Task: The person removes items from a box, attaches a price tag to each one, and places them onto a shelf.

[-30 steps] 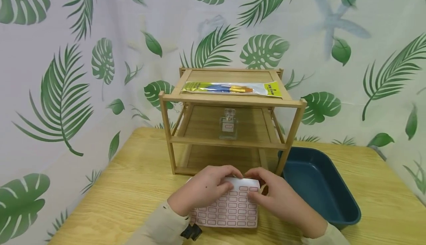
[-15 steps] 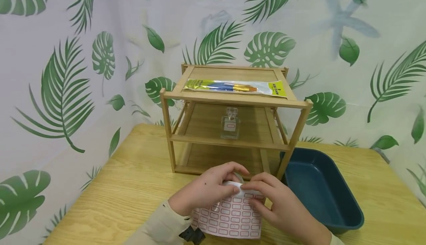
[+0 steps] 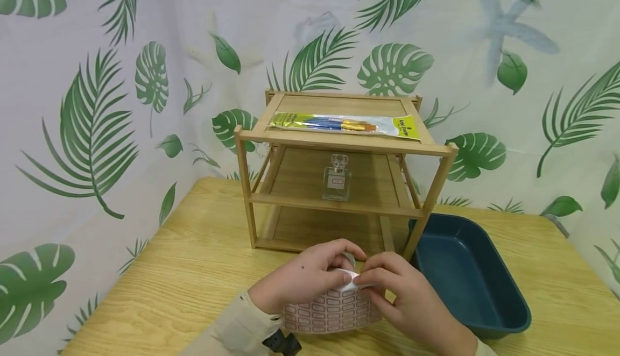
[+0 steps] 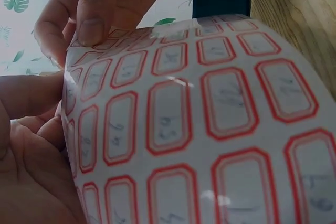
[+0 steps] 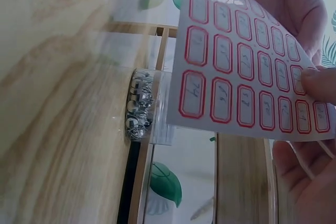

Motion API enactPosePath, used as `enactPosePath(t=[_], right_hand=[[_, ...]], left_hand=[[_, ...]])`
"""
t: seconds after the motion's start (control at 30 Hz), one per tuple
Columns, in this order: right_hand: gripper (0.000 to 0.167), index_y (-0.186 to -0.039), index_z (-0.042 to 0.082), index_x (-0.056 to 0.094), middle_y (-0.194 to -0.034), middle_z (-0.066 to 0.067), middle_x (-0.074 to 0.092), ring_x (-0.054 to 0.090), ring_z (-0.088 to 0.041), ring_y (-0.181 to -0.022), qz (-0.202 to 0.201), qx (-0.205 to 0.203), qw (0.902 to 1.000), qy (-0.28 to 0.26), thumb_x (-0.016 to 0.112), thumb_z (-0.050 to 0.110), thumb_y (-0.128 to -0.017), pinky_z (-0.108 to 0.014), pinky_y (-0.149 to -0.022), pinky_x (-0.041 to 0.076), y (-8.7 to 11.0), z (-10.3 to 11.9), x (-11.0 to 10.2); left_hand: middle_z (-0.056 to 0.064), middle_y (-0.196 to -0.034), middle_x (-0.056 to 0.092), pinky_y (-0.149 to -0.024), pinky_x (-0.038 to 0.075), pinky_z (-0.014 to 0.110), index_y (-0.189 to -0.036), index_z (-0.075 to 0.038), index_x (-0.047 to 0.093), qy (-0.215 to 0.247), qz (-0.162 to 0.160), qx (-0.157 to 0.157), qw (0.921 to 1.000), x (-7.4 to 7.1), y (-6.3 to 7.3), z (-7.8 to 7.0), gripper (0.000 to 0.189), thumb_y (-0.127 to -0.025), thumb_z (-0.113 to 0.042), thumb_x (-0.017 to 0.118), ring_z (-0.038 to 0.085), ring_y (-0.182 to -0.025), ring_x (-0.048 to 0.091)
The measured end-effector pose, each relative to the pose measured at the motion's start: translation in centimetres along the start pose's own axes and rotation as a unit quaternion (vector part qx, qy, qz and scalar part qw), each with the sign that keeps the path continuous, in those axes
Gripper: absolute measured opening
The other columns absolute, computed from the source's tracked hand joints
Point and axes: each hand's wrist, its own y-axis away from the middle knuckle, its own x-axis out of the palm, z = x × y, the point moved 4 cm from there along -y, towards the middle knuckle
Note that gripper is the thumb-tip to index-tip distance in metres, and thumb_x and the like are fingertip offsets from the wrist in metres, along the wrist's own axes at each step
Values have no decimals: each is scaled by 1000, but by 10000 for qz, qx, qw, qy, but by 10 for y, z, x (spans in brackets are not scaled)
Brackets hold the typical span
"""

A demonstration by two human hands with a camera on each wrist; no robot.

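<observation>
A sheet of red-bordered label stickers point(image 3: 334, 310), with handwritten numbers on many of them, is bent in a curve between my hands above the table. My left hand point(image 3: 310, 275) holds its upper left part, thumb on the front near the top edge. My right hand point(image 3: 402, 291) pinches the upper edge close to that thumb, its fingers almost meeting the left ones. Whether a single label is lifted there cannot be made out. In the right wrist view a clear container of small silvery pieces point(image 5: 140, 106) stands beyond the sheet; the head view does not show it.
Behind the hands stands a three-tier wooden rack point(image 3: 334, 208). A packet of paintbrushes point(image 3: 346, 125) lies on top, and a glass perfume bottle point(image 3: 337, 178) with a small label stands on the middle shelf. To its right is a dark blue plastic tub point(image 3: 472, 270).
My right fingers have shifted left along the top edge toward the left thumb. The sheet has gone from nearly flat to curved, its upper edge bending. The view has shifted slightly.
</observation>
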Motion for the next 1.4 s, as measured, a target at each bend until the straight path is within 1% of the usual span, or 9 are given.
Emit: enactPosePath(t=[0.27, 0.43, 0.6, 0.7, 0.83, 0.97, 1.1, 1.23, 1.4], right_hand=[[19, -98, 24, 72, -111, 2, 61, 56, -14, -97, -143, -141, 9997, -112, 58, 34, -104, -15, -85, 47, 1, 2, 1], [10, -102, 24, 73, -114, 1, 60, 57, -14, -99, -49, 59, 9996, -269, 64, 29, -101, -16, -80, 49, 0, 2, 2], [15, -109, 24, 74, -116, 3, 60, 57, -12, -101, 40, 171, 9995, -277, 64, 32, -100, -15, -79, 49, -1, 2, 2], [18, -105, 25, 74, -115, 2, 59, 56, -13, -101, 38, 113, 9996, -258, 60, 35, -102, -15, -82, 49, -1, 2, 2], [5, -99, 25, 72, -115, 1, 59, 56, -14, -101, 34, 59, 9995, -318, 67, 25, -100, -15, -80, 49, 0, 3, 3], [28, -97, 27, 69, -115, 3, 58, 55, -12, -101, 117, 250, 9987, -425, 77, 2, -88, -16, -78, 49, 1, 3, 3], [41, -97, 28, 66, -116, 4, 57, 55, -11, -100, 108, 557, 9959, -704, 76, -9, -84, -18, -75, 49, 0, 4, 4], [35, -98, 25, 65, -116, -1, 58, 56, -14, -98, -110, 959, 9865, -1323, 69, -10, -89, -22, -76, 49, 1, 4, 2], [21, -99, 13, 63, -116, -9, 56, 55, -19, -105, -387, 1826, 9508, -2473, 56, -7, -100, -25, -81, 51, 2, -2, -3]], left_hand=[[-7, -98, 69, -72, 52, 25, -128, -19, 59, -242, -130, -65, 9996, 0, 0, -1, 26, -104, -10, 57, 9, -83, 64], [-7, -99, 67, -72, 52, 25, -127, -18, 62, -402, -209, -95, 9989, -1, 0, -1, 24, -104, -11, 58, 9, -83, 63], [-5, -95, 69, -68, 54, 25, -127, -16, 60, -270, -188, -81, 9994, -2, 1, -2, 25, -104, -10, 58, 11, -79, 66], [-4, -93, 70, -67, 54, 26, -127, -16, 59, -206, -167, -74, 9996, -2, 2, -2, 24, -104, -10, 58, 11, -77, 66], [-5, -92, 70, -67, 53, 25, -126, -16, 59, -311, -170, -36, 9994, -2, 2, -2, 23, -103, -10, 58, 10, -76, 65], [-6, -91, 69, -67, 51, 24, -124, -16, 60, -448, -199, -13, 9988, -2, 1, -2, 21, -103, -11, 58, 9, -76, 63], [-6, -92, 68, -68, 50, 24, -121, -15, 62, -588, -220, -6, 9980, -3, 1, -1, 18, -104, -11, 58, 8, -77, 61], [-8, -94, 67, -73, 50, 24, -115, -15, 66, -750, -268, -16, 9968, -4, 0, -1, 14, -104, -12, 57, 7, -82, 61], [-10, -96, 67, -76, 51, 25, -110, -18, 69, -944, -275, -51, 9951, -5, 1, 0, 14, -104, -13, 57, 7, -83, 61]])
